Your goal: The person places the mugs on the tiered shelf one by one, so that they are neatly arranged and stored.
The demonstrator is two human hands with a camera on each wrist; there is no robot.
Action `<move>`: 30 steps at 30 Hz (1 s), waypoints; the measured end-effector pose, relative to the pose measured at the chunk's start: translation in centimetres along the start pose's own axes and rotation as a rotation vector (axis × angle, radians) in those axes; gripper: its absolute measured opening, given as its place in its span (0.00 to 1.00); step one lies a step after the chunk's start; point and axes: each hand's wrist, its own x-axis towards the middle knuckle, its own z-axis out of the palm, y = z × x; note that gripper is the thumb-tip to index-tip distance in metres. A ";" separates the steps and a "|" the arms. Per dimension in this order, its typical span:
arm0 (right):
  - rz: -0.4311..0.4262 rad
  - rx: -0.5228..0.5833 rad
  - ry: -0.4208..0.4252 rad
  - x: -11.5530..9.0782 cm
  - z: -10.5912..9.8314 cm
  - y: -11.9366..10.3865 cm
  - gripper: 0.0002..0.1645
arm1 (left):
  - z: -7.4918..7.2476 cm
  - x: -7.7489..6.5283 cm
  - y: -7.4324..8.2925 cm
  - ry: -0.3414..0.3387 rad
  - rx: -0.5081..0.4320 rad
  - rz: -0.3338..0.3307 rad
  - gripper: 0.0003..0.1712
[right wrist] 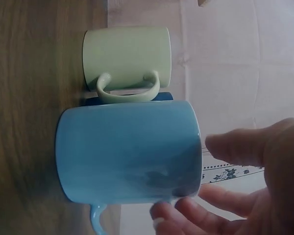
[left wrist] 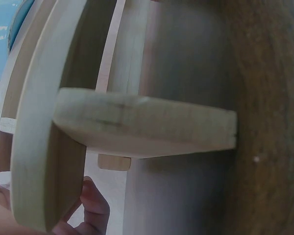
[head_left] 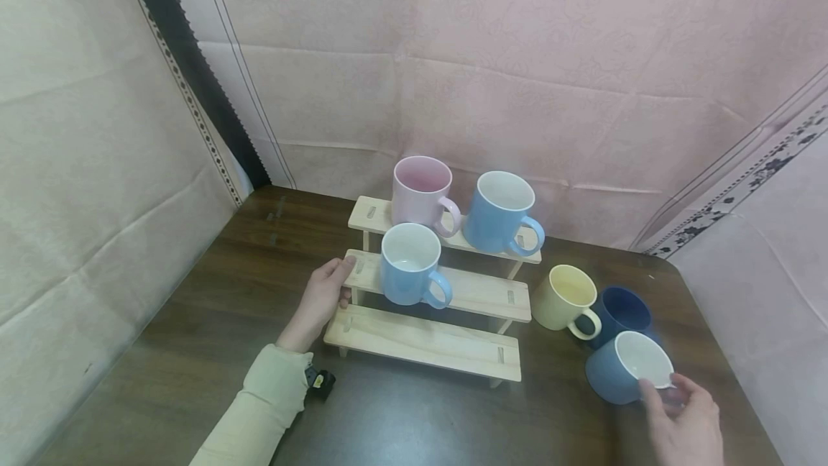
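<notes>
A three-tier wooden display stand (head_left: 427, 336) stands on the table. My left hand (head_left: 326, 286) grips the left end of its middle tier, thumb on top and fingers curled below. A light blue mug (head_left: 409, 265) is on that tier; a pink mug (head_left: 414, 200) and another light blue mug (head_left: 494, 214) are on the top tier. My right hand (head_left: 688, 419) is at a third light blue mug (right wrist: 127, 152) on the table at right. Its thumb is just off the rim, and its loosely bent fingers are beside the wall near the handle; whether they touch is unclear.
A pale yellow mug (head_left: 563, 300) stands right of the stand. Beside it is a dark blue mug (head_left: 617, 318), partly hidden behind the light blue one. Pale cloth (head_left: 504, 78) hangs behind and at both sides of the dark wooden table (head_left: 213, 336).
</notes>
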 end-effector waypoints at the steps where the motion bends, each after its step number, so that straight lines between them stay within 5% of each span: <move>1: -0.001 -0.003 -0.010 0.0 0.1 0.0 0.39 | 0.0 0.0 0.0 0.001 0.002 0.000 0.27; 7: 0.050 0.006 -0.037 -0.1 0.4 0.4 0.44 | 0.0 0.0 0.0 0.005 0.004 -0.008 0.27; 18: 0.029 -0.067 -0.106 0.1 0.8 1.1 0.34 | 0.1 0.0 0.1 0.001 0.004 -0.013 0.27; 30: 0.079 0.004 -0.042 0.5 1.0 1.5 0.51 | 0.0 0.0 0.1 0.003 0.010 -0.010 0.27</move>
